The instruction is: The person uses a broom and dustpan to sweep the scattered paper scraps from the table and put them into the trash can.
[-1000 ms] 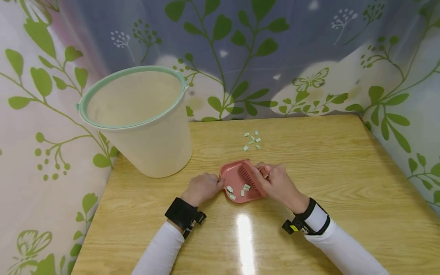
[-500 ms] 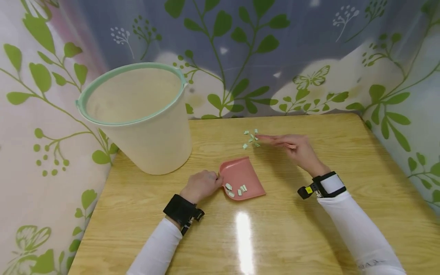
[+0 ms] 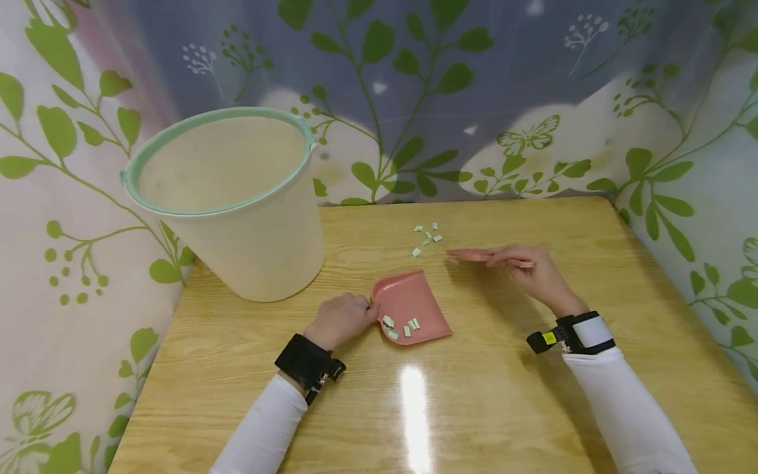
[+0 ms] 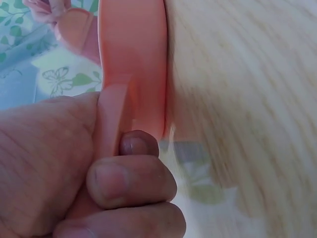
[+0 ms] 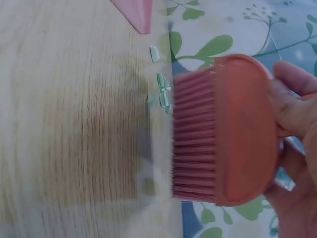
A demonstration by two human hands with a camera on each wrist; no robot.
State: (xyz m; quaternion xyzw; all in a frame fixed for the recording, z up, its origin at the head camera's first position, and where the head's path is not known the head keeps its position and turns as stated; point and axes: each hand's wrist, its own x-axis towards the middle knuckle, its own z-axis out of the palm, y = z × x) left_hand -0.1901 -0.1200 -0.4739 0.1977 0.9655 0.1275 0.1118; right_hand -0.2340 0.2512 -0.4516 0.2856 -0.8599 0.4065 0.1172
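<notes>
My left hand (image 3: pixel 340 320) grips the handle of a pink dustpan (image 3: pixel 423 303), fingers curled round it in the left wrist view. Several small pale green pieces (image 3: pixel 407 330) lie in the pan near its handle side. My right hand (image 3: pixel 535 276) holds a small pink dustpan brush (image 5: pixel 245 131) by its handle, beyond and to the right of the pan. In the right wrist view its bristles (image 5: pixel 194 139) point toward the table. More pale green pieces (image 3: pixel 417 252) lie scattered on the wood, left of the brush and beyond the pan.
A tall cream bucket (image 3: pixel 260 257) with a green rim stands at the back left of the wooden table (image 3: pixel 562 415). A leaf-patterned curtain (image 3: pixel 379 151) hangs behind the table's far edge and along both sides.
My right hand has taken the brush out of the dustpan, over to the scattered pieces, then a little back to the right. My left hand and the pan stay put.
</notes>
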